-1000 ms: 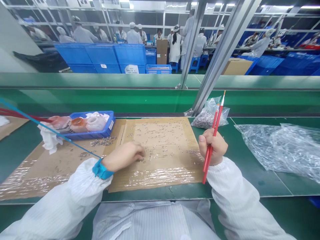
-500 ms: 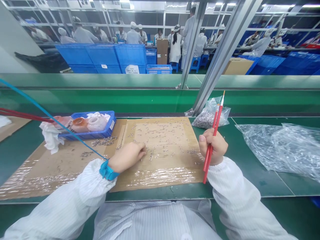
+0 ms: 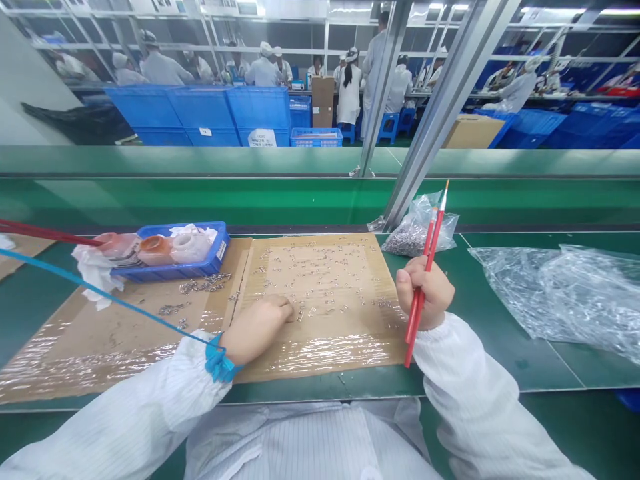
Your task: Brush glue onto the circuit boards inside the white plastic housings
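The left hand has edged rightward, fingers curled at the metal parts on the cardboard — any grip can't be told — while the right hand stays clenched around red brushes.

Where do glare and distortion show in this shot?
Head view: overhead light glares off the plastic-wrapped cardboard sheet and the clear plastic bag; the wide lens seems to make the metal frame post lean.

Two bare hands, two slim red sticks, one blue plastic tray, two clear plastic bags, one wrapped cardboard sheet
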The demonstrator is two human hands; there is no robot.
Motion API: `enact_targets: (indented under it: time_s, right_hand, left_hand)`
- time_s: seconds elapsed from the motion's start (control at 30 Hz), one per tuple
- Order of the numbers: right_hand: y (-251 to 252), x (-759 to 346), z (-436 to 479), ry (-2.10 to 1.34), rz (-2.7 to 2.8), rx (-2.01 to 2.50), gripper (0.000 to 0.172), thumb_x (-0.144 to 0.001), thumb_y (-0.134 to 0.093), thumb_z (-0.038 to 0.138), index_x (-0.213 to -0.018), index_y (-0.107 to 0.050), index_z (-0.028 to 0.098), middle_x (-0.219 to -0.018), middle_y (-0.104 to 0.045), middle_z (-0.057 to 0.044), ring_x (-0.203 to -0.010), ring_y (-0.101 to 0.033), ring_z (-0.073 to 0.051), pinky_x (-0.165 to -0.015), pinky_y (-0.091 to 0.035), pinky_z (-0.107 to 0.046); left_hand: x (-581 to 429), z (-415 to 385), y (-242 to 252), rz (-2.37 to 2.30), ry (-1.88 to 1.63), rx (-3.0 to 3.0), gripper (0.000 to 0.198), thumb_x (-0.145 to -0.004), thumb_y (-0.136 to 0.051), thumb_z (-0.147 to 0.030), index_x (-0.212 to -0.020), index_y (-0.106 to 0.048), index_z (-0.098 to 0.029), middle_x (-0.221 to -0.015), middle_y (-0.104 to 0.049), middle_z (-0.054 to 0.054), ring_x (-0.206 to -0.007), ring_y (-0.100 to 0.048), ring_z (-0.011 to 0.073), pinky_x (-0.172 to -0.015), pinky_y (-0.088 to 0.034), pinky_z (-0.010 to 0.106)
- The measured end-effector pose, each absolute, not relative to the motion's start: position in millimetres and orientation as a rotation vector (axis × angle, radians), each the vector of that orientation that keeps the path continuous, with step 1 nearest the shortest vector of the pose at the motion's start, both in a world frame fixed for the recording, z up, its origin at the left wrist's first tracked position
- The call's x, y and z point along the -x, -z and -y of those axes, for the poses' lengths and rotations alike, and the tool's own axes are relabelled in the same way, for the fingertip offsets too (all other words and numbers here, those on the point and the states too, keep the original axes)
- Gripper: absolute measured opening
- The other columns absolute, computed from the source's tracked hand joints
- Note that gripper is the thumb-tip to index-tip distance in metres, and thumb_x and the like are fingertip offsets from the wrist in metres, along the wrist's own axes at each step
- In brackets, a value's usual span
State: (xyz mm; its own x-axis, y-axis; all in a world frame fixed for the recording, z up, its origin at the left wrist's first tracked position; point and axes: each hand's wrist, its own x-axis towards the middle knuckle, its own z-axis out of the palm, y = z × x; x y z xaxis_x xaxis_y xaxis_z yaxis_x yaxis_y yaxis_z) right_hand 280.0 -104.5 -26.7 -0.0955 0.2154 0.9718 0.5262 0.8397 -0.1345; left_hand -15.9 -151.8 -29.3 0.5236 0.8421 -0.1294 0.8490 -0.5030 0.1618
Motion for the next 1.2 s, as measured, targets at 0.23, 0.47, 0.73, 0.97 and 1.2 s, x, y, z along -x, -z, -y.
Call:
enact_targets:
  time_s: [0.23, 0.47, 0.73, 0.97, 1.2]
  right_hand:
    - [26, -280, 105, 0.292, 1.672, 0.587, 0.032, -0.075, -0.059, 0.000, -0.063, -0.037, 0.020, -0.058, -0.047, 0.003, -0.055, -0.044, -0.011, -0.051, -0.042, -0.025]
    - [25, -280, 107, 0.297, 1.689, 0.585, 0.032, -0.078, -0.058, 0.004, -0.063, -0.035, 0.020, -0.055, -0.046, 0.004, -0.054, -0.043, -0.011, -0.052, -0.044, -0.025]
    - [26, -280, 105, 0.297, 1.703, 0.578, 0.031, -0.077, -0.058, 0.005, -0.063, -0.036, 0.020, -0.055, -0.046, 0.004, -0.053, -0.044, -0.011, -0.050, -0.043, -0.025]
    - [24, -277, 106, 0.300, 1.705, 0.600, 0.031, -0.078, -0.058, 0.004, -0.063, -0.036, 0.020, -0.057, -0.045, 0.003, -0.054, -0.046, -0.011, -0.049, -0.041, -0.024]
    - [24, -279, 107, 0.283, 1.705, 0.574, 0.032, -0.075, -0.059, -0.001, -0.064, -0.037, 0.020, -0.058, -0.046, 0.004, -0.054, -0.044, -0.010, -0.050, -0.041, -0.024]
  left_hand:
    - [36, 153, 9, -1.576, -0.014, -2.479, 0.027, -0.094, -0.042, -0.023, -0.091, -0.069, -0.019, -0.097, -0.070, 0.006, -0.094, -0.063, 0.0219, -0.086, -0.045, 0.035]
    - [72, 177, 15, -1.832, -0.004, -2.314, 0.026, -0.093, -0.046, -0.030, -0.096, -0.071, -0.024, -0.102, -0.071, 0.004, -0.095, -0.064, 0.0242, -0.086, -0.046, 0.036]
    - [19, 163, 31, -1.590, -0.131, -2.520, 0.030, -0.096, -0.042, -0.031, -0.103, -0.070, -0.023, -0.102, -0.067, 0.006, -0.099, -0.058, 0.0214, -0.087, -0.044, 0.035]
    - [6, 144, 33, -1.455, 0.015, -2.712, 0.028, -0.094, -0.044, -0.015, -0.111, -0.066, -0.020, -0.103, -0.063, 0.007, -0.100, -0.053, 0.0225, -0.085, -0.042, 0.034]
    - [3, 137, 32, -1.388, 0.097, -2.766, 0.024, -0.093, -0.046, -0.016, -0.101, -0.068, -0.019, -0.100, -0.064, 0.006, -0.097, -0.055, 0.0227, -0.082, -0.042, 0.035]
